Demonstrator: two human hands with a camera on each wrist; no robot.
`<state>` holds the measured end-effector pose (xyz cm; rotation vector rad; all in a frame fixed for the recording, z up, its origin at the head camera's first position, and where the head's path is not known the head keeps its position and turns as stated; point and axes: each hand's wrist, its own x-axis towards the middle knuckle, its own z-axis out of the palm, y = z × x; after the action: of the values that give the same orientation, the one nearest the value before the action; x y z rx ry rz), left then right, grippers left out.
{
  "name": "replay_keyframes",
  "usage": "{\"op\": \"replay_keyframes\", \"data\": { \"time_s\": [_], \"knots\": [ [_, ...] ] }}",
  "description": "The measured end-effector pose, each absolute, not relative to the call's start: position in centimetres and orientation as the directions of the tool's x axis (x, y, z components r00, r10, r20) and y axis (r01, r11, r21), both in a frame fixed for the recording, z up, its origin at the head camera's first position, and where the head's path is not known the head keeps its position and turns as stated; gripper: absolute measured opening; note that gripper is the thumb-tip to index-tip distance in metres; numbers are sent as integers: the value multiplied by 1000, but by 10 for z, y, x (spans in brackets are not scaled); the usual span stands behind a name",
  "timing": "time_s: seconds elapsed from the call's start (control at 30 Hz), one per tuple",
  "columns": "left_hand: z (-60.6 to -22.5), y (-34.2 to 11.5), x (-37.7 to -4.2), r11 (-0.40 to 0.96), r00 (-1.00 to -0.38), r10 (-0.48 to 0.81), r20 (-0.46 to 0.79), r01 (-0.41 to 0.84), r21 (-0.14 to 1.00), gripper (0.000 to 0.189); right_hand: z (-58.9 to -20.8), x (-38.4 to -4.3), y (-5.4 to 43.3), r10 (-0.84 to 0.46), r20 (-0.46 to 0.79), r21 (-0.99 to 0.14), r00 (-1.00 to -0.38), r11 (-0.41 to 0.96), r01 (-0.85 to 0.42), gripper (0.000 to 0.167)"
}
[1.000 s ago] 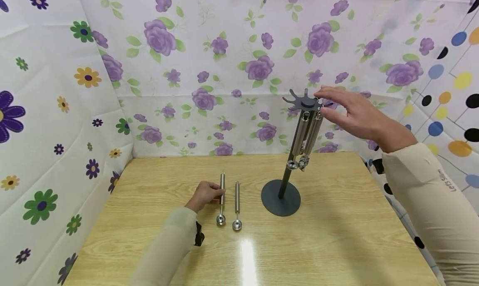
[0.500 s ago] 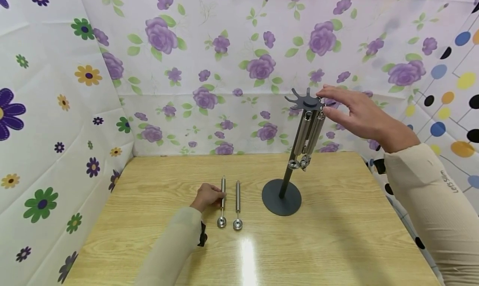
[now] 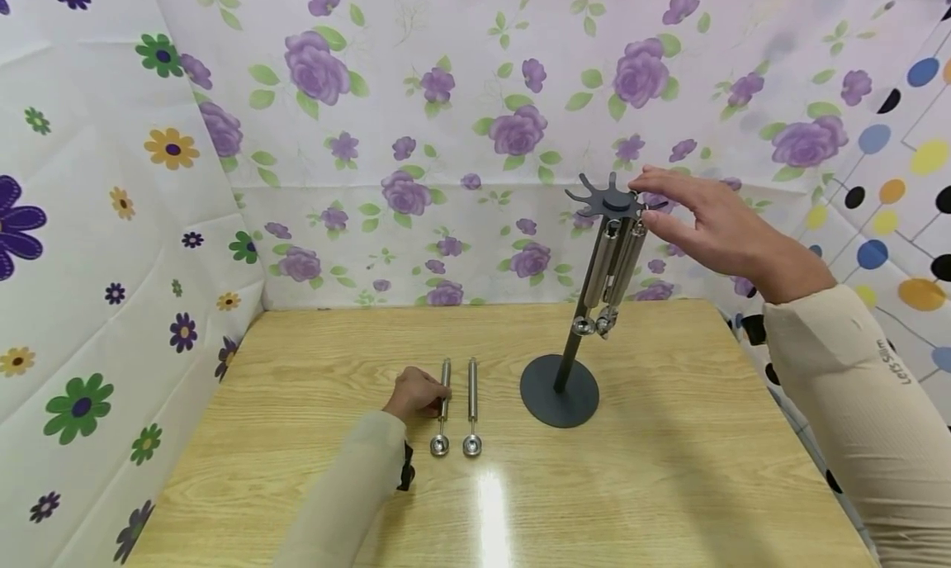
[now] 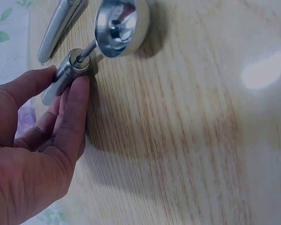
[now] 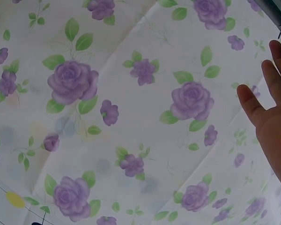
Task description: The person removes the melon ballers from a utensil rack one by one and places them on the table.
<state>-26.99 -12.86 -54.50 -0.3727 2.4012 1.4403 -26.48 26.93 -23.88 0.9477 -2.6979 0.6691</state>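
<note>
My left hand (image 3: 418, 393) pinches the handle of a steel melon baller (image 3: 439, 445) between thumb and fingers, low over the table. In the left wrist view the round bowl (image 4: 117, 29) points away from the hand. A second melon baller (image 3: 472, 390) lies parallel just to its right. My right hand (image 3: 713, 225) is up at the dark rack (image 3: 617, 201), its thumb and index fingertips right at the rim of the pronged top. Several steel utensils (image 3: 603, 262) hang from that rim, bowls down. In the right wrist view the fingers (image 5: 274, 84) are extended and spread.
The rack's round base (image 3: 560, 391) stands on the wooden table (image 3: 334, 345) right of the two melon ballers. Several prongs on its left side carry nothing. Flowered cloth (image 3: 416, 139) backs the table, with patterned cloths at both sides.
My left hand has drawn the pinched melon baller slightly toward me, so its bowl now lines up with the other one's. The right hand has stayed at the rack top.
</note>
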Motion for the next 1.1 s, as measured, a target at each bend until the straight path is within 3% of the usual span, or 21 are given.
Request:
{"op": "replay_keyframes", "data": {
  "time_s": [0.27,0.6,1.1],
  "knots": [
    [-543,-127,-270,465,-904,-79,-419,-405,787,14,-238,-264,268,-538,339,-346,-772,692,-634,53],
    [-530,-140,-270,555,-921,-57,-385,-350,755,27,-239,-264,269,-542,344,-336,-766,691,-640,54],
    [-452,-114,-280,384,-944,205,-260,-167,908,31,-236,-263,268,-532,309,-344,-789,710,-614,54]
  ]
}}
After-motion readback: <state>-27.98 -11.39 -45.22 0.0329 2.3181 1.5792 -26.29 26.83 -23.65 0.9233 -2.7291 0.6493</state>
